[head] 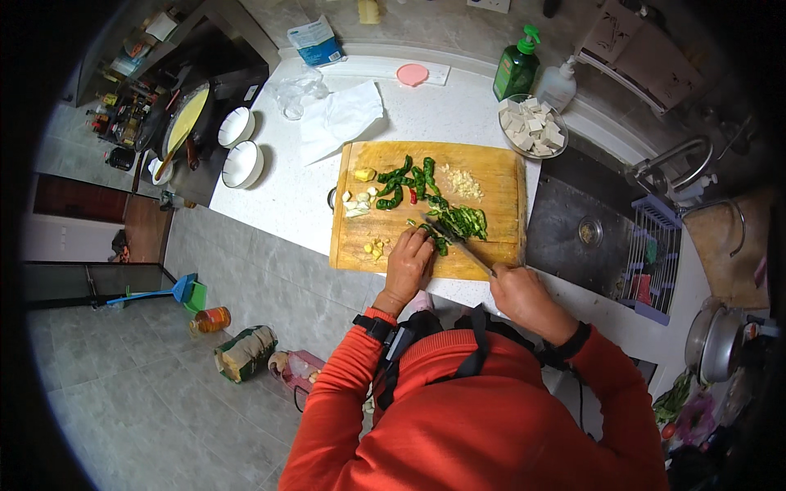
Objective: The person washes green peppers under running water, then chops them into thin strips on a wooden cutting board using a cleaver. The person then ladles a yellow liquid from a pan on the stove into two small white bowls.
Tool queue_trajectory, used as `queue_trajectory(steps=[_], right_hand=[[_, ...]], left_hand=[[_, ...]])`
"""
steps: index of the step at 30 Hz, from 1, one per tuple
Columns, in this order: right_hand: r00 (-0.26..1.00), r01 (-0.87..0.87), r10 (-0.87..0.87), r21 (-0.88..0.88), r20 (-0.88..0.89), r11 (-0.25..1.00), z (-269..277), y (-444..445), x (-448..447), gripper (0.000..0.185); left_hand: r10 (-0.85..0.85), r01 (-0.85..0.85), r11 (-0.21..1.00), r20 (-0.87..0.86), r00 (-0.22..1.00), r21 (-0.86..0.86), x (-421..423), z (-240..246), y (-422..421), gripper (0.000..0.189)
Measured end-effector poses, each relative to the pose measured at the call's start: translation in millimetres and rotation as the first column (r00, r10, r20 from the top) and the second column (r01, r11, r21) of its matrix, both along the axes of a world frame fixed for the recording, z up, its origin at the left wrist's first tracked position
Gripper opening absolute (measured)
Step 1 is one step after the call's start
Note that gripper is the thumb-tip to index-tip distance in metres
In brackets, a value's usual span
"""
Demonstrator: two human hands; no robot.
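My right hand (522, 296) grips a kitchen knife (471, 255) by its handle, the blade reaching up and left over a wooden cutting board (368, 236). Curled fingers of my left hand (408, 261) hold a green pepper (440, 244) against the board, close beside the blade; part of that pepper is hidden. Just past the blade lies a heap of sliced green pepper (465, 222). Several whole green peppers (396, 184), a small red pepper piece (413, 196) and minced garlic (465, 184) are farther up. Pale garlic pieces (357, 208) and yellow ginger bits (373, 248) sit leftward.
A bowl of tofu cubes (533, 126) stands by the board's far right corner, near a green pump bottle (517, 64). The sink (559, 215) drops away at right. Two white bowls (242, 164) and a wok (187, 123) are to the left.
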State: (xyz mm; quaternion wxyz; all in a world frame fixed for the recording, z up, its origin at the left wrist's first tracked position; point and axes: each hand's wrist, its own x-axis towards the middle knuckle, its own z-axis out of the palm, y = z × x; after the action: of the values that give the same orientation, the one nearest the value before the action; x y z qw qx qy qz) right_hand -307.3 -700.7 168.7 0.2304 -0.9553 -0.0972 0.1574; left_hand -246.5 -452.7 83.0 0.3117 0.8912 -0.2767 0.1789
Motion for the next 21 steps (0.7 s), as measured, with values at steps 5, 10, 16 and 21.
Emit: queue_trajectory(steps=[5, 10, 16, 21], right_hand=[[0.999, 0.019, -0.018, 0.029, -0.037, 0.999, -10.0, 24.1, 22.4, 0.019], [0.996, 0.077, -0.080, 0.107, 0.030, 0.991, -7.1, 11.1, 15.7, 0.022], [1.000, -0.017, 0.016, 0.099, 0.009, 0.995, -10.9, 19.1, 16.1, 0.022], [0.999, -0.018, 0.013, 0.127, 0.035, 0.992, -13.9, 10.3, 9.3, 0.020]], left_hand=[[0.010, -0.010, 1.000, 0.004, 1.000, -0.005, -5.4, -8.3, -1.3, 0.024], [0.014, -0.012, 0.999, 0.042, 0.999, -0.040, -5.5, -16.0, 0.3, 0.023], [0.010, -0.008, 0.998, 0.017, 1.000, -0.069, -14.2, -15.9, 2.3, 0.023], [0.005, -0.005, 0.996, 0.000, 1.000, -0.088, -17.7, -11.8, 4.5, 0.022]])
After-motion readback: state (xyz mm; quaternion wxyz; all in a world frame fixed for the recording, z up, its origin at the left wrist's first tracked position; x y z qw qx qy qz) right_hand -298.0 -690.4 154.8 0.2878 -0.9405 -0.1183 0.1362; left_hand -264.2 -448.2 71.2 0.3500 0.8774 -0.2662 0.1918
